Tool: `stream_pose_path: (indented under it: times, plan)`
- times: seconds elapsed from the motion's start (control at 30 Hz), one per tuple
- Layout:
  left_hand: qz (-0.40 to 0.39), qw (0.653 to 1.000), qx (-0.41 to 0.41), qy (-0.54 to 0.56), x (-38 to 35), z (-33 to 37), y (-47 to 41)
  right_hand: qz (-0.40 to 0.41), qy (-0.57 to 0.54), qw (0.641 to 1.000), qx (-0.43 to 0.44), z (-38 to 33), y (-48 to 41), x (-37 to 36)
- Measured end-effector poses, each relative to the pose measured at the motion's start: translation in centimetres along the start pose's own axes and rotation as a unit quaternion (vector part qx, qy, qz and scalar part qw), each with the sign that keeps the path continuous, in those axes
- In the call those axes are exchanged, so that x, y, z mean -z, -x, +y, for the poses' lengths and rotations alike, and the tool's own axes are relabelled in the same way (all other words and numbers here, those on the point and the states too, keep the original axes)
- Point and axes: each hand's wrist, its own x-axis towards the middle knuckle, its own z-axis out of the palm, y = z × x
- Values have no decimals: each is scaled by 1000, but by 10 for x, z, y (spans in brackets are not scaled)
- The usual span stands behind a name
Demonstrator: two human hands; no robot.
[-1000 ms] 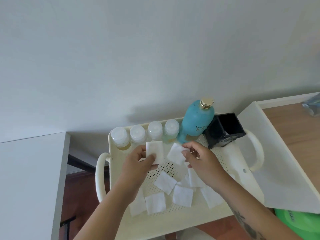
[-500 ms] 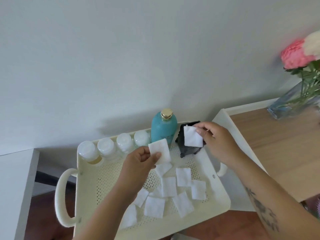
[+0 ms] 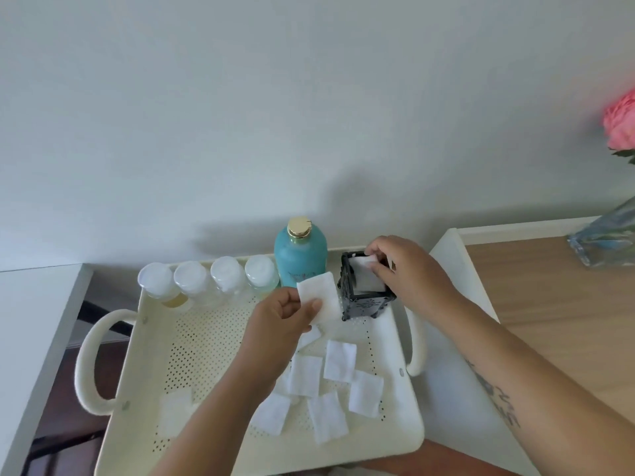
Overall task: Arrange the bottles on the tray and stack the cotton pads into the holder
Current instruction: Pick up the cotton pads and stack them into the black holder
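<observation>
Nearest, a cream perforated tray (image 3: 220, 341) with looped side handles is shown, and loose white cotton pads (image 3: 338, 360) are seen scattered flat over its near half, several overlapping at their edges. One further pad (image 3: 176, 408) is set apart toward the near left corner. Above the middle of the tray, the left hand (image 3: 278, 321) is held closed in a pinch, and a single square pad (image 3: 318, 297) is gripped between thumb and fingers, raised clear of the tray floor and just beside the holder. At the far right corner of the tray, a black ornate square holder (image 3: 366, 300) is stood upright; white pads are seen inside it, though how many cannot be told. The right hand (image 3: 403, 266) is placed over the holder's open top, its fingers curled around a pad (image 3: 364, 262) that is pressed partly into the opening. Along the far edge, four small clear bottles (image 3: 209, 280) with white caps are lined up side by side; yellowish liquid is visible in the leftmost. Next to them, touching the row's right end, a taller teal bottle (image 3: 299, 259) with a gold cap is stood upright, between the small bottles and the holder. Farthest right, a glass vase (image 3: 604, 238) with a pink flower (image 3: 622, 127) is seen on a wooden tabletop (image 3: 549, 304).
</observation>
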Motion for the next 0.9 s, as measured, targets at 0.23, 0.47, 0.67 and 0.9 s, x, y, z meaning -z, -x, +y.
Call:
stream_pose_path:
  times: [0.23,0.47,0.67,0.9]
  plan:
    - [28,1000,-2,-4,-11,-1,3,97,90,985,112,5,11,2]
    - [39,999,5,-3,-15,-4,6,60,128,988,58,0,4,-6]
    - [49,999,4,-13,-11,-3,5,63,127,987,77,-1,0,-4]
    - [51,999,7,-10,-6,0,5,33,217,968,125,-8,-3,0]
